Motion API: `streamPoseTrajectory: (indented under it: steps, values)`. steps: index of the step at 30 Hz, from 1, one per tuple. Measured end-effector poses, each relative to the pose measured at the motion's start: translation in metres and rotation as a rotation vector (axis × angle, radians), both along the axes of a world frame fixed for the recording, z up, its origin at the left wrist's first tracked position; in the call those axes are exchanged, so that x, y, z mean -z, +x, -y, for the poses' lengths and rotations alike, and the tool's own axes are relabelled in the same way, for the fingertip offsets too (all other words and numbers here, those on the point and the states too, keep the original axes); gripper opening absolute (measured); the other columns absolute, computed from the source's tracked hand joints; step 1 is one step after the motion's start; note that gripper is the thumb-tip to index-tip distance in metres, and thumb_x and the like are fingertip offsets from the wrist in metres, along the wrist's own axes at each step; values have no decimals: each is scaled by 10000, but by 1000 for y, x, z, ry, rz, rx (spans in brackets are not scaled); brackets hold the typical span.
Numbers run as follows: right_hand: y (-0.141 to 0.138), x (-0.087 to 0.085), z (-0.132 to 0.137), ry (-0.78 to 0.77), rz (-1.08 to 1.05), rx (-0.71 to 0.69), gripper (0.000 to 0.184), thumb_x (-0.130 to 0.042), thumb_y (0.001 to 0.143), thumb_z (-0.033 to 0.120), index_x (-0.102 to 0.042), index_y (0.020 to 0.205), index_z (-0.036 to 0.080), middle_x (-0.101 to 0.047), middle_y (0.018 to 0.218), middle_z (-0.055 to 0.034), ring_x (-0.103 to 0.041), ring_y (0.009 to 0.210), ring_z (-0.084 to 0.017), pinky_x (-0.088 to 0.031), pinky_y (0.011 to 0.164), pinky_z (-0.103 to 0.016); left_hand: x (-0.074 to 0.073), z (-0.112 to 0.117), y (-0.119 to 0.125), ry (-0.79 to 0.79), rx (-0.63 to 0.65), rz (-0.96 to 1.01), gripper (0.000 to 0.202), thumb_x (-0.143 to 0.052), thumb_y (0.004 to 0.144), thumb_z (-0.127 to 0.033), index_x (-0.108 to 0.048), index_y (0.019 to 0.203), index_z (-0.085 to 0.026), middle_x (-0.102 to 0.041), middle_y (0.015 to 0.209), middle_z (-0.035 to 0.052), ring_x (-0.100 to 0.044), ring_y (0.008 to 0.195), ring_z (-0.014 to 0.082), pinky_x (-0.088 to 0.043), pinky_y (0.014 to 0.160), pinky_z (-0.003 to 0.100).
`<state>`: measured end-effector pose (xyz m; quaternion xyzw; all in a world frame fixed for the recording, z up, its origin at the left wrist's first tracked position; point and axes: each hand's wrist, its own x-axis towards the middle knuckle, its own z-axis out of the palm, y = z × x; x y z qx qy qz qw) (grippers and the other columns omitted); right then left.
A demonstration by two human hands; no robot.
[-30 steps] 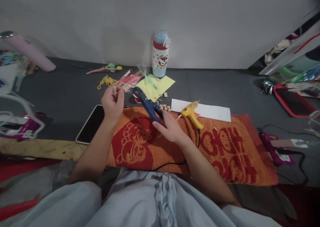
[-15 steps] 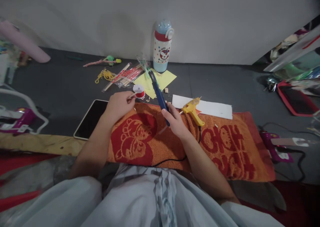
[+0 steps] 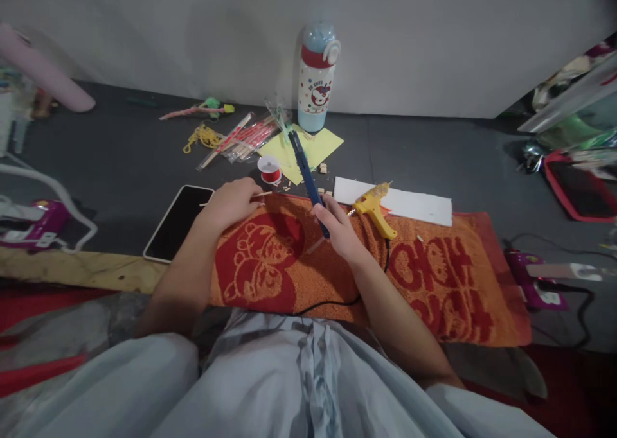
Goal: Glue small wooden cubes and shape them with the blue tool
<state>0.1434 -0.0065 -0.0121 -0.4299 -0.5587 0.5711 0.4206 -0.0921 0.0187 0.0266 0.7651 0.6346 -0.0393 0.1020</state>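
Note:
My left hand (image 3: 236,201) is closed on a thin wooden stick (image 3: 263,194), whose ends poke out on both sides of the fingers. It rests at the top left corner of the orange and red towel (image 3: 328,277). Wrapped in my right hand (image 3: 337,226) is a dark blue utility knife (image 3: 307,171), tilted up and to the left over the towel. Just beyond my left hand stands a spool of red thread (image 3: 269,169). A yellow glue gun (image 3: 375,208) lies right of my right hand, its cord trailing over the towel.
A phone (image 3: 176,225) lies left of the towel. Behind are packaged sticks (image 3: 248,139), yellow paper (image 3: 328,144) with small wood bits, and an upright bottle (image 3: 317,81). A white strip (image 3: 419,205) lies by the glue gun. Purple power sockets (image 3: 535,280) sit at both sides.
The stick in my left hand has turned from angled upward to nearly level, and its other end now shows past the hand. My right hand still holds the knife, almost unmoved.

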Motion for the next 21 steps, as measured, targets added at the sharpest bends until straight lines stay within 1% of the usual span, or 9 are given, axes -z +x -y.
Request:
streamPoseTrajectory:
  steps: [2, 4, 6, 8, 11, 14, 17, 21]
  values:
    - [0, 1, 0, 21, 31, 4, 328, -523, 856, 505, -575, 993, 213, -563, 858, -13, -525, 808, -168, -447, 800, -321, 1, -1, -1, 68, 3, 61, 264, -481, 850, -353, -689, 883, -194, -660, 999, 89, -613, 849, 226, -414, 686, 302]
    - [1, 0, 1, 63, 71, 10, 362, -517, 857, 514, -569, 1043, 208, -583, 904, -27, -539, 859, -185, -453, 830, -334, 1, -2, -1, 164, -15, 193, 254, -495, 847, -352, -678, 876, -177, -657, 964, 80, -601, 834, 202, -418, 694, 286]
    - [1, 1, 2, 122, 110, -8, 408, -513, 863, 518, -557, 1110, 196, -606, 998, -54, -553, 951, -210, -452, 890, -355, 0, -3, 1, 262, -56, 357, 238, -527, 832, -355, -670, 836, -165, -652, 878, 59, -579, 771, 167, -414, 678, 263]
    - [0, 2, 3, 173, 155, -33, 476, -507, 869, 532, -533, 1184, 175, -608, 1116, -93, -553, 1056, -241, -438, 961, -387, 0, -3, 4, 335, -132, 514, 225, -562, 810, -358, -662, 799, -157, -623, 751, 26, -533, 662, 129, -397, 623, 241]
    - [0, 6, 6, 218, 243, -58, 601, -512, 861, 568, -479, 1283, 142, -571, 1259, -149, -531, 1173, -287, -399, 1039, -442, 3, -3, 8, 350, -231, 740, 223, -602, 785, -371, -655, 771, -155, -549, 598, -16, -455, 539, 93, -359, 537, 220]
    - [1, 8, 7, 270, 285, -102, 646, -498, 863, 595, -454, 1323, 143, -561, 1301, -159, -523, 1210, -303, -399, 1052, -466, 8, -4, 9, 355, -296, 952, 210, -643, 757, -369, -649, 751, -158, -534, 562, -24, -453, 509, 84, -358, 502, 209]
    - [1, 5, 8, 314, 306, -147, 629, -481, 873, 597, -460, 1321, 156, -575, 1289, -148, -536, 1199, -300, -420, 1038, -463, 10, -4, 9, 394, -368, 1060, 174, -690, 702, -322, -652, 742, -157, -552, 565, -22, -467, 496, 80, -369, 485, 204]
    - [2, -1, 9, 348, 339, -186, 606, -493, 882, 558, -444, 1332, 155, -573, 1290, -152, -545, 1187, -295, -430, 1028, -467, 6, -4, 10, 434, -401, 1102, 163, -699, 668, -296, -672, 740, -152, -602, 605, -7, -507, 520, 82, -408, 507, 203]
